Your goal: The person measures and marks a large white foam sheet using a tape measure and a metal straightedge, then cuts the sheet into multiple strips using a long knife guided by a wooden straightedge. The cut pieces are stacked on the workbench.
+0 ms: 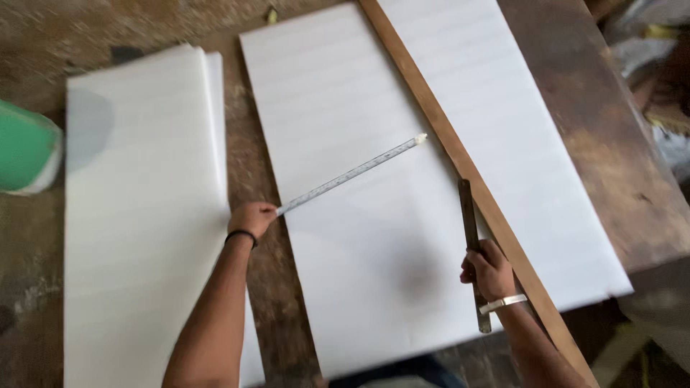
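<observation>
Two forearms are being seen rising from the 6 o'clock edge. The left hand [251,218] is being kept closed, pinching the near end of a tape [352,173] at the left edge of a white sheet [338,93]. The tape is being stretched across the sheet, its long axis running from the left hand toward 2 o'clock, its far tip ending just short of a wooden strip [431,115]. The right hand [489,270] is being clenched around a dark bar [471,237], which is being held over the sheet with its long axis running from 6 toward 12 o'clock, close beside the strip. The strip is being laid diagonally over the sheet, from 12 o'clock down to about 5 o'clock, passing just right of the right hand. The tape's tip is lying at 11 o'clock from the right hand, which is nearer to it than the left. A stack of white sheets [144,215] is lying at 9 o'clock on the bench [611,144], with a green tub [25,147] at the far left edge
</observation>
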